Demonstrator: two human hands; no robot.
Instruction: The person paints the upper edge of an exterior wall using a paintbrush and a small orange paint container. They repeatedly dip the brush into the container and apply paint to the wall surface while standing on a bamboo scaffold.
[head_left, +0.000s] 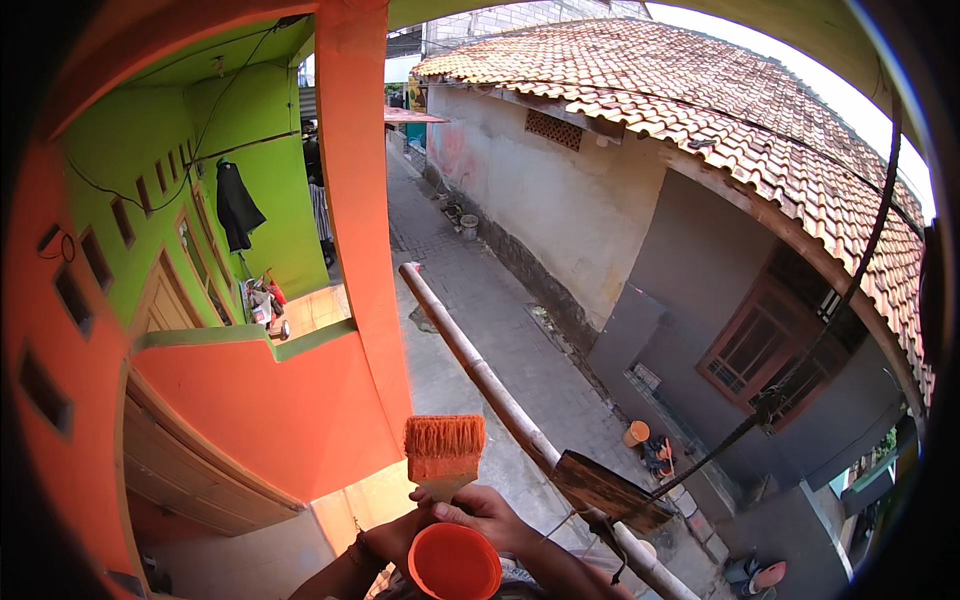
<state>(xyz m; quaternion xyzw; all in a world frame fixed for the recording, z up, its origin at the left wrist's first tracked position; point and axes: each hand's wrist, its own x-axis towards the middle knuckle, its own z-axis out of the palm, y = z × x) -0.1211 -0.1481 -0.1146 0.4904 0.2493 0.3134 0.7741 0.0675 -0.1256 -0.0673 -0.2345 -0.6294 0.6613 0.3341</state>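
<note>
Both of my hands meet at the handle of a wide paintbrush (445, 454), whose bristles point up and are coated in orange paint. My left hand (397, 534), with a bracelet at the wrist, closes around the handle from the left. From the right, my right hand (489, 516) grips it with the thumb across the front. Just below the hands is an orange paint container (454, 562) with orange inside. What bears the container is hidden, and most of the brush handle is covered by fingers.
A bamboo pole (480, 367) slants past on the right, with a wooden board (611, 491) and a dark rope (705, 454) by it. An orange pillar (360, 225) and low orange wall (277, 412) stand left. Beyond the pole runs a paved alley (517, 345), well below.
</note>
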